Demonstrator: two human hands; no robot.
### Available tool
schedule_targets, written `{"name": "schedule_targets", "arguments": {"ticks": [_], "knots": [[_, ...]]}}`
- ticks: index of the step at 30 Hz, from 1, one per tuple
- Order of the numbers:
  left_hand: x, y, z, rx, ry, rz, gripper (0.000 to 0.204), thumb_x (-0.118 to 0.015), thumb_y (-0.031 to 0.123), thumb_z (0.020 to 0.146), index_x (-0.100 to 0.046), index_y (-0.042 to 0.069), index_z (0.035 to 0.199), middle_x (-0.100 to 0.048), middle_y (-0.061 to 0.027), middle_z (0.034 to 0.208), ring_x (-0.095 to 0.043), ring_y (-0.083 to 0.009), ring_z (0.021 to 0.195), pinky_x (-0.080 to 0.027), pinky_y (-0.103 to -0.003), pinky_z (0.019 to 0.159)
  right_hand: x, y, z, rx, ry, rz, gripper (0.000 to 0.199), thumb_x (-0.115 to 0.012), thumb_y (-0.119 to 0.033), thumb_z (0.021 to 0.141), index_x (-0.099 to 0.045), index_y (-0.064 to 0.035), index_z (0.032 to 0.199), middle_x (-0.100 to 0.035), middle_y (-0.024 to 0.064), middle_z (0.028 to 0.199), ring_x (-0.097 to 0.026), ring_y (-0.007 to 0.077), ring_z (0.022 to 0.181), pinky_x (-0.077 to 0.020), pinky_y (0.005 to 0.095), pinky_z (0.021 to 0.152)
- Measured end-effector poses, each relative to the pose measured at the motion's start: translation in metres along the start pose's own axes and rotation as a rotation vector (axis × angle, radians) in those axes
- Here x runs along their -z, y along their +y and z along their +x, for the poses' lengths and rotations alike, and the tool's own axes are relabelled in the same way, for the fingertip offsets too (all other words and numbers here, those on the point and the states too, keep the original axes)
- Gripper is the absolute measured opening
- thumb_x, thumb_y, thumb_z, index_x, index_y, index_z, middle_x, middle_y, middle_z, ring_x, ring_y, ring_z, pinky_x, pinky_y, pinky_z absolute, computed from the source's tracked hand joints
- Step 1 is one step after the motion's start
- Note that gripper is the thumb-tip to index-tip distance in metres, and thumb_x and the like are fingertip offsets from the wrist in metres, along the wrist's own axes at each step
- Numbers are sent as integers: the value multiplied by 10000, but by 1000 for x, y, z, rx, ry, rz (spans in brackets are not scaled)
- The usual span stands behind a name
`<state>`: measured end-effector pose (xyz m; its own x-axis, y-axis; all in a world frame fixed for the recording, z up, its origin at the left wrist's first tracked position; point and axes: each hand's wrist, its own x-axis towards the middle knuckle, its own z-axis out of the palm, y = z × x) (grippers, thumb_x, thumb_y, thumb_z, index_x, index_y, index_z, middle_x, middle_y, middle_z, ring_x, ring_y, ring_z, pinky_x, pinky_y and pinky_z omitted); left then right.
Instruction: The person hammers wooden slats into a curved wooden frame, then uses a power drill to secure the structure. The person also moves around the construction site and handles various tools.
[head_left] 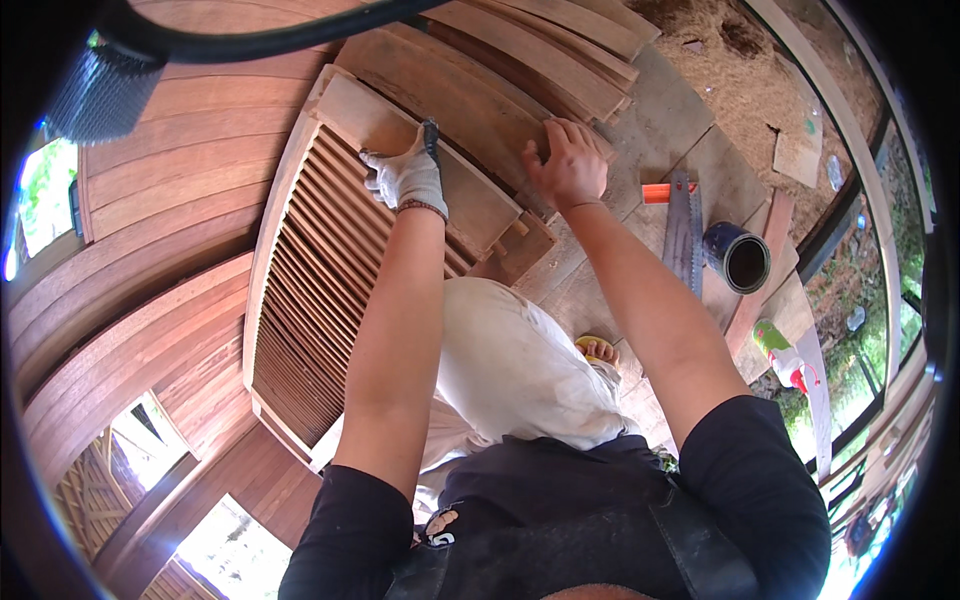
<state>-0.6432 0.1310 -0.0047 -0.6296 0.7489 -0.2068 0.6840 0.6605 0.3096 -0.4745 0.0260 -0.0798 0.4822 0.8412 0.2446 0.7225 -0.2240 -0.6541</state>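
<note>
Black sleeves and a dark apron strap sit closest to the lens, with pale trousers below them. Left hand [408, 178], in a white work glove, is closed around a dark-handled tool [431, 135], probably a brush, its tip resting on the top rail of a wooden louvered shutter [320, 270]. Right hand [568, 162], bare, lies flat with fingers spread on the shutter's upper edge, gripping nothing. Shutter leans against a plank wall [170, 180], slats facing the person. On the plank floor to the right: a handsaw [684, 232] with orange handle, a dark open tin [738, 257] just beside it, and a green-and-white bottle [782, 352] nearer the railing.
</note>
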Motion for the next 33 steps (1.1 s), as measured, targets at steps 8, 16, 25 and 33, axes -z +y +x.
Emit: {"name": "schedule_targets", "arguments": {"ticks": [8,16,25,33], "knots": [[-2,-2,5,-54,50,99,1320,-789,770,614,-215,91,1590,-363,-253,1522,-372,-383,1415,-381,-484,1135,1,-1,2,8,-16,-5,330,-667,-317,844,-675,-84,1079,-681,86,1159,-632,277,1124,-510,427,955],[2,5,-2,-11,23,-72,1233,-904,599,575,-309,97,1531,-392,-221,1500,-399,-380,1395,-417,-487,1113,-1,3,3,22,-19,-15,328,-670,-319,841,-666,-87,1073,-677,91,1159,-641,286,1099,-510,430,956],[5,1,2,-9,26,-57,1242,-916,556,587,-287,71,1542,-378,-229,1487,-442,-395,1356,-443,-483,1102,2,2,3,29,-15,20,300,-675,-303,832,-651,-88,1040,-672,92,1125,-633,284,1096,-502,435,944],[3,-2,6,-12,31,-76,1237,-926,539,580,-299,65,1536,-381,-228,1475,-450,-397,1340,-446,-481,1100,2,0,3,28,-8,15,300,-678,-300,828,-653,-84,1034,-677,93,1107,-640,284,1075,-506,435,926]]}}
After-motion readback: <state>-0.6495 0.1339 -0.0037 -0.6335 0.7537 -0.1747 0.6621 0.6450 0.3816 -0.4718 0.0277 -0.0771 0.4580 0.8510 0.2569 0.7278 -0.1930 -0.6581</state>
